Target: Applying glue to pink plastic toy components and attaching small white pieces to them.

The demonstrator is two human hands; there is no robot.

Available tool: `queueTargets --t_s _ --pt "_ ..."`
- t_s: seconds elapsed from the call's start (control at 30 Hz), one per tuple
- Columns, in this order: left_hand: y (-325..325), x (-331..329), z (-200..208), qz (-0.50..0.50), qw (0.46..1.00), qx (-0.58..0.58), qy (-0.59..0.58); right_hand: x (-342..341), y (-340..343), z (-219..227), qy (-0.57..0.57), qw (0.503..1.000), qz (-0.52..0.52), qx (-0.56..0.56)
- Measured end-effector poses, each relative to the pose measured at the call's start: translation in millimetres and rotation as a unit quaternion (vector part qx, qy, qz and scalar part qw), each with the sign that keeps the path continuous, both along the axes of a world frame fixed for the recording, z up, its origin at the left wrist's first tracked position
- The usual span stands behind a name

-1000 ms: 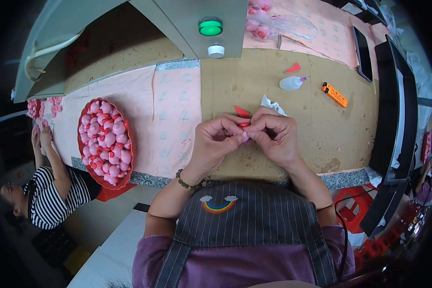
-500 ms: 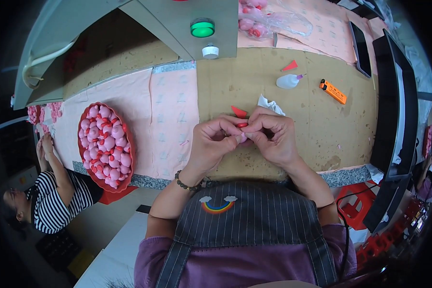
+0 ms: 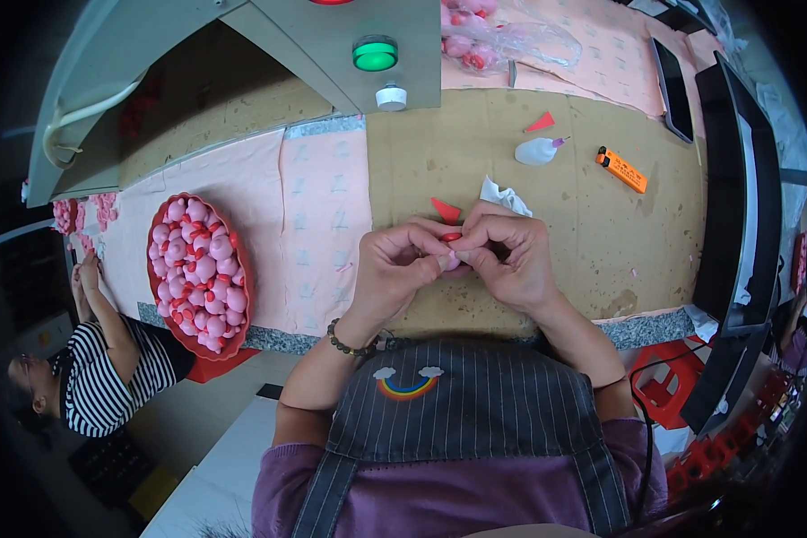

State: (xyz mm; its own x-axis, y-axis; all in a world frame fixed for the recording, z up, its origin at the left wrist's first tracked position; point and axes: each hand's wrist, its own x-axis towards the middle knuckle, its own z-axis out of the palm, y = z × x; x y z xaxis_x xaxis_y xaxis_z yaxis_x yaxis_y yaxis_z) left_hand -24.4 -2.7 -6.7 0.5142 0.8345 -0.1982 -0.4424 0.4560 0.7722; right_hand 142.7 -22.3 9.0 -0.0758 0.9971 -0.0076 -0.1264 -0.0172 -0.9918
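Note:
Between my fingertips is a small pink piece (image 3: 455, 261) with a red rounded part (image 3: 451, 237) at its far side. My left hand (image 3: 398, 266) pinches it from the left, with thumb and forefinger closed. From the right, my right hand (image 3: 507, 254) pinches the same piece. Fingers cover most of it, so its full shape is hidden. Just beyond my hands lie a red triangular scrap (image 3: 445, 210) and a crumpled white tissue (image 3: 506, 196). On the left, a red scalloped tray (image 3: 245, 313) is heaped with pink balls bearing red parts (image 3: 204, 268).
Farther off on the brown board (image 3: 475, 125) lie a white squeeze bottle (image 3: 536, 151), a red scrap (image 3: 540, 122) and an orange cutter (image 3: 622, 169). A grey machine housing (image 3: 368, 81) overhangs the back left. Dark panels (image 3: 731, 197) edge the right. A person in stripes (image 3: 108, 368) works far left.
My hands stay almost still, both pinching the pink piece. The whole view shifts very slightly; nothing has been put down or picked up.

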Motion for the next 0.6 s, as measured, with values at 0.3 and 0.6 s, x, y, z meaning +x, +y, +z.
queueTargets --t_s 0.3,0.6 --pt "1.4 1.1 2.0 -0.011 1.0 -0.017 0.013 0.4 0.4 0.4 -0.005 1.0 0.004 -0.012" --pt "3.4 1.7 1.9 -0.001 1.0 -0.017 0.022 0.9 0.8 -0.9 -0.025 1.0 0.012 -0.01"
